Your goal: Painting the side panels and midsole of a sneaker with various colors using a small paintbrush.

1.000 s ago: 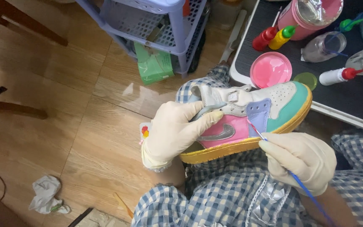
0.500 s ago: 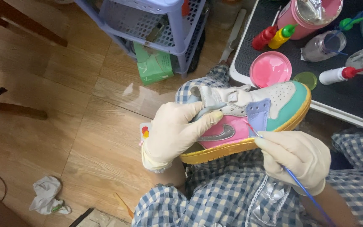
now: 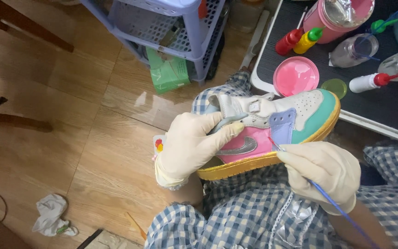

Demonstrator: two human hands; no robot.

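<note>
Over your lap, your left hand (image 3: 190, 147) has a firm grip on the sneaker (image 3: 272, 131), while your right hand (image 3: 321, 173) pinches a fine paintbrush (image 3: 332, 200) at its pink side panel. Painting seems underway; next strokes call for a steady tip.

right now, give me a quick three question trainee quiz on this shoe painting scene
1. True or false: the left hand grips the sneaker near its heel end.
2. What does the right hand hold? A) a spray can B) a thin blue paintbrush C) scissors
3. Fill in: the round pink lid lies on the ___ tray.

Key
1. True; the gloved hand wraps the collar and heel side.
2. B; its tip sits at the seam between the pink and lilac panels.
3. Black.
</note>
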